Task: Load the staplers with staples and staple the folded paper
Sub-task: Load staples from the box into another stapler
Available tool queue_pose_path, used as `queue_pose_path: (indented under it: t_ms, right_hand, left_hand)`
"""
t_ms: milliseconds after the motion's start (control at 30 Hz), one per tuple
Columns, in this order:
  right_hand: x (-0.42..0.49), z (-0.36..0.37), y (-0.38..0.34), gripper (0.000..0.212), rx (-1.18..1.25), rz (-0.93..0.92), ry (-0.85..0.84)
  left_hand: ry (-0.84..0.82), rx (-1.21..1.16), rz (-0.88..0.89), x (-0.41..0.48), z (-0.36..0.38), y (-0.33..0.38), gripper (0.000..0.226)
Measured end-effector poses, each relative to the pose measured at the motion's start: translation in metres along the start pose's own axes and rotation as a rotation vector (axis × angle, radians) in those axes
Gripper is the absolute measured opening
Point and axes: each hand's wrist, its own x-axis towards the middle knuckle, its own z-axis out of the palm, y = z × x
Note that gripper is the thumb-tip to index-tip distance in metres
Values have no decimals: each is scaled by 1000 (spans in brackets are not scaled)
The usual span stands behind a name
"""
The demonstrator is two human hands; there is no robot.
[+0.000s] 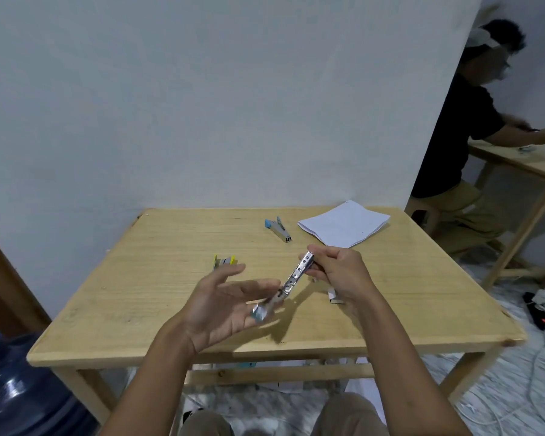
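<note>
Bare forearms and hands (230, 305), no sleeves in view — tan trousers (348, 416) over both knees.

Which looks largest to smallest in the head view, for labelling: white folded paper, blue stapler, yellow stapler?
1. White folded paper, clearly largest.
2. Blue stapler.
3. Yellow stapler, partly hidden behind the left hand, so its rank against the blue one is unsure.

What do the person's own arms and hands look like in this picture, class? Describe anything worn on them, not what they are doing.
Both forearms are bare as far as the frame's lower edge: no sleeve shows. The left hand and the right hand wear no gloves. No watch, bracelet or ring is visible on the wrists or fingers, though blur hides fine detail. Tan trousers cover the knees below.
</note>
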Motion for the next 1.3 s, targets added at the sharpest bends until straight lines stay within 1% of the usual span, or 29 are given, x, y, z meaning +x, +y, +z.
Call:
queue_pose_path:
  t_ms: [67,100,133,200,233,300,367,500,567,633,733,833,933,1100,1200,1300]
  right_hand:
    - [0,-1,-6,10,26,-1,-77]
    - [0,-1,-8,10,31,5,-116]
    - [1,1,-9,12,31,17,-159]
    - [0,7,-11,18,26,47,-248]
    - [-1,12,-11,20,24,55,-287]
    - [-3,20,-12,23,12,48,-338]
    - [-4,26,-10,25,-48,-10,-315]
    - [-14,31,6,21,-266,-265,-108]
    - [-24,34,17,19,-381,-352,-105]
    - [-30,39,26,20,-513,-397,-133]
    - [-33,45,36,24,-607,-430,-129]
    - [-35,49,38,28,-631,-466,-113]
    - [-37,54,39,28,-663,-489,-128]
    - [-40,58,37,24,-690,-481,-109]
    - [-40,60,36,17,-688,-454,-135]
    - [-43,64,38,14,-694,-466,-162]
  left_hand:
    - [-51,-22,-26,0,-1,-1,83]
    - [-40,18,-39,2,1,-3,84]
    - [-13,86,-54,5,5,-5,81]
    - [45,225,-66,11,20,-10,59]
    - [66,250,-50,14,27,-14,48]
    - [100,195,15,19,35,-19,38]
    - [123,90,73,25,36,-22,33]
    - [161,-53,92,29,27,-26,28]
    - [170,-72,101,28,24,-27,27]
    - [179,-61,118,27,21,-27,28]
    - [193,-35,139,25,17,-29,30]
    - [220,5,148,22,14,-29,32]
    - [257,63,147,19,12,-29,35]
    - [295,134,156,16,10,-27,33]
    - [323,179,162,14,11,-26,34]
    - [355,163,169,14,14,-25,32]
